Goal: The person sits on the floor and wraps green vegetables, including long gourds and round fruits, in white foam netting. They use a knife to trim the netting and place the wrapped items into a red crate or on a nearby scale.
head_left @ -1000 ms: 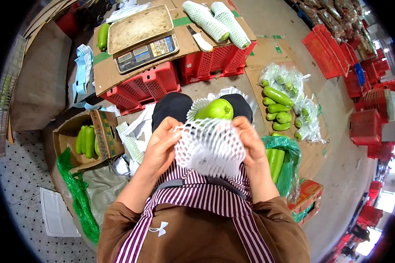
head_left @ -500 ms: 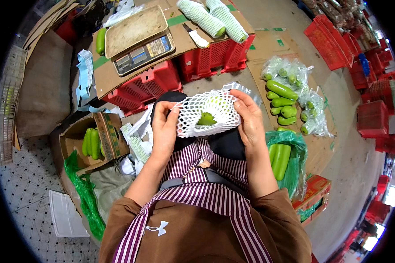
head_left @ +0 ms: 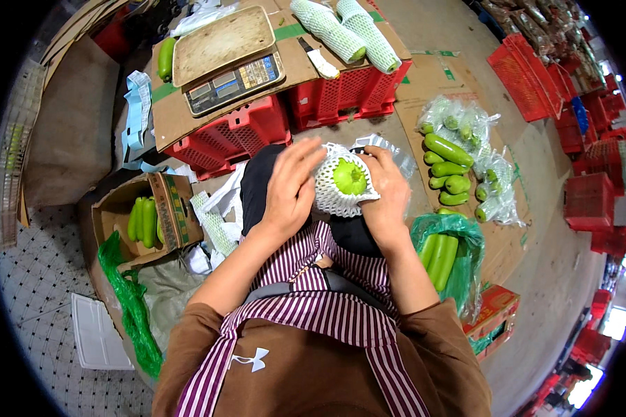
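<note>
In front of my lap, a long green gourd (head_left: 350, 176) points its cut stem end up at me, wrapped in a white foam net sleeve (head_left: 327, 198). My right hand (head_left: 388, 198) grips the netted gourd from its right side, the fingers curled behind it. On the other side, my left hand (head_left: 289, 194) is open, fingers stretched out along the net. Whether its fingertips touch the net, I cannot tell. The gourd's far part is hidden behind its near end.
Ahead, red crates (head_left: 233, 132) carry cardboard with a scale (head_left: 235, 83), a knife (head_left: 320, 61) and two netted gourds (head_left: 330, 29). Bare gourds (head_left: 448, 144) and bagged ones lie at right. A green bag (head_left: 471, 244) and a cardboard box (head_left: 177, 208) hold more gourds.
The net, stretched wide between both hands, now sits snugly round the gourd's end. My left hand has let go and straightened its fingers; the right has moved in around the gourd.
</note>
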Demonstrator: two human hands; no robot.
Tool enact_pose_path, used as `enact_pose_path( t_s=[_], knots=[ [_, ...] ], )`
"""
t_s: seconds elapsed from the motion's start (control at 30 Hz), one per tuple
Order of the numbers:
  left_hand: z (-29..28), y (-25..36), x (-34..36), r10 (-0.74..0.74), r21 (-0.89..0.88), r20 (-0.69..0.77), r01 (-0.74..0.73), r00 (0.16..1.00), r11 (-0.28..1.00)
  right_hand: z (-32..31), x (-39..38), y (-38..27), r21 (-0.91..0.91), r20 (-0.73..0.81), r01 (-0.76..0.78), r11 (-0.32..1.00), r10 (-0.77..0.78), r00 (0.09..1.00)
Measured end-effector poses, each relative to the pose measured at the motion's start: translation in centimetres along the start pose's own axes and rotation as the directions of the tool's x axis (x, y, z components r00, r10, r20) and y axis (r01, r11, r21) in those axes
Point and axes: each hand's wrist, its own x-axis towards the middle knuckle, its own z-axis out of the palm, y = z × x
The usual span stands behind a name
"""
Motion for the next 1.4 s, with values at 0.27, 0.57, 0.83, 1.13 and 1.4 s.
enact_pose_path(
  t_s=[0.27, 0.57, 0.83, 1.13, 1.4],
  knots=[
    [0.8, -0.2, -0.1, -0.191, -0.063, 0.102, 0.198, 0.976, 0.978, 2.2, 1.1, -0.2, 0.012, -0.050, 0.220, 0.975, -0.220, 0.974],
    [-1.2, -1.9, 9.0, -0.539, -0.839, -0.047, 0.260, 0.841, 0.479, 1.7, 1.5, -0.1, 0.453, 0.405, -0.234, 0.860, 0.036, 0.914],
    [0.7, -7.3, 12.9, -0.652, -0.800, 0.038, 0.415, 0.757, 0.434, 1.9, 10.2, 3.6, 0.784, 0.467, -0.472, 0.404, 0.117, 0.876],
    [0.4, -8.3, 12.8, -0.681, -0.832, 0.107, 0.440, 0.725, 0.337, 6.3, 31.8, 13.6, 0.455, 0.323, -0.331, 0.827, 0.193, 0.926],
    [2.3, -10.6, 13.0, -0.629, -0.789, 0.171, 0.488, 0.758, 0.374, 7.4, 30.5, 18.3, 0.598, -0.096, -0.150, 0.787, 0.256, 0.962]
  ],
)
